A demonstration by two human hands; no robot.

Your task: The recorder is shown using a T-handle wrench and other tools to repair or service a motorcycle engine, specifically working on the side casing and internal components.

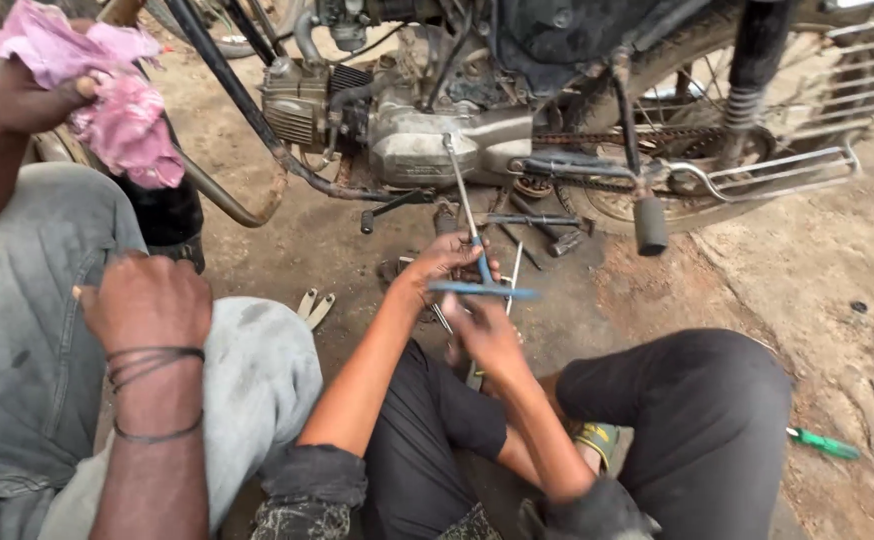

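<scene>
- Left hand (447,262): closed round the lower shaft of a T-wrench (465,205), just above its blue crossbar. The grip looks meant to keep the shaft steady and in line
- Right hand (487,335): directly under the crossbar and touching it or just short of it. Crossbar and fingers are blurred, so whether it is clamped on cannot be told. The two hands are close together, one above the other
- T-wrench: slants up from the hands, with its far end against the lower case of the motorbike engine (437,140), presumably seated on a fastener there; the tip itself is too small to confirm
- Loose tools (542,220) lie on the dirt under the engine, within easy reach; pliers (314,305) to the left, a green screwdriver (825,444) well apart to the right
- Co-worker, left: one hand (147,300) resting on a grey-trousered knee, the other holding up a pink rag (122,110), clear of the work
</scene>
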